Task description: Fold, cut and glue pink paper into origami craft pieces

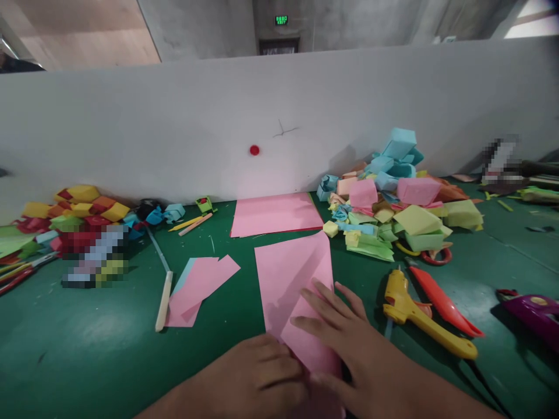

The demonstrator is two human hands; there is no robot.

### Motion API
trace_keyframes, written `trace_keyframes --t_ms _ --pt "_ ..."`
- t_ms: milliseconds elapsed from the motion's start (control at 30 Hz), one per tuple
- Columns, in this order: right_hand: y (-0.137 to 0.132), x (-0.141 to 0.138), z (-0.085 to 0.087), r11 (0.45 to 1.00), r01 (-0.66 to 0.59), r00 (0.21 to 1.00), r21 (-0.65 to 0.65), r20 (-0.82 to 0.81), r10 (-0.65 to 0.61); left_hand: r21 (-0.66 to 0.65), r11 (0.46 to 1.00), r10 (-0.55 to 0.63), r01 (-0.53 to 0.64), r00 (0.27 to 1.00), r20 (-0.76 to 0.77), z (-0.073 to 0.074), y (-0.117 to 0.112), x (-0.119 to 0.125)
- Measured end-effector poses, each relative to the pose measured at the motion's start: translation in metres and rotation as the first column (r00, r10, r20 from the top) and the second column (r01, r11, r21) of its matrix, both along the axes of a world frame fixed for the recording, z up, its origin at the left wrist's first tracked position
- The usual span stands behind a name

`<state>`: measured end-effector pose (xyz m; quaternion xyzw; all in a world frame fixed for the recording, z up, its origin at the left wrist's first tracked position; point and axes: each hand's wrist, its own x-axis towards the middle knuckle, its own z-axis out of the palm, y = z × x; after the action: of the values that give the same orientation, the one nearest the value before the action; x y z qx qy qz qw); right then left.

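A pink sheet of paper lies on the green table right in front of me, with its near corner folded over. My right hand rests flat on the folded part, fingers stretched out. My left hand presses down on the near left edge of the fold with its fingers curled. Neither hand lifts the paper off the table.
More pink sheets lie by the white partition, pink scraps to the left beside a wooden stick. Folded paper piles sit at right and left. A yellow glue gun and orange-handled tool lie at right.
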<state>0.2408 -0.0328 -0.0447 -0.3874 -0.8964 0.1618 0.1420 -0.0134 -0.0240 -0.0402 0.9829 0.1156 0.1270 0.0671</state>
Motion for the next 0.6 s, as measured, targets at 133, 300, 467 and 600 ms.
trace_keyframes --t_ms 133,300,467,600 --pt "0.002 0.003 0.002 1.000 0.008 1.000 -0.016 -0.017 -0.009 -0.049 0.995 0.085 -0.086 0.996 -0.023 0.001 0.008 -0.006" --pt "0.005 0.004 0.005 0.999 0.008 1.000 -0.039 -0.024 -0.009 -0.094 0.976 0.192 -0.195 0.981 -0.040 0.002 0.012 -0.015" --pt "0.005 0.005 0.007 0.997 -0.069 0.998 -0.040 0.011 0.069 -0.112 0.979 0.166 -0.171 0.985 -0.047 0.003 0.012 -0.016" --pt "0.004 0.004 0.007 0.992 -0.118 0.993 -0.040 -0.026 0.117 -0.085 0.987 0.133 -0.135 0.991 -0.025 0.002 0.007 -0.011"
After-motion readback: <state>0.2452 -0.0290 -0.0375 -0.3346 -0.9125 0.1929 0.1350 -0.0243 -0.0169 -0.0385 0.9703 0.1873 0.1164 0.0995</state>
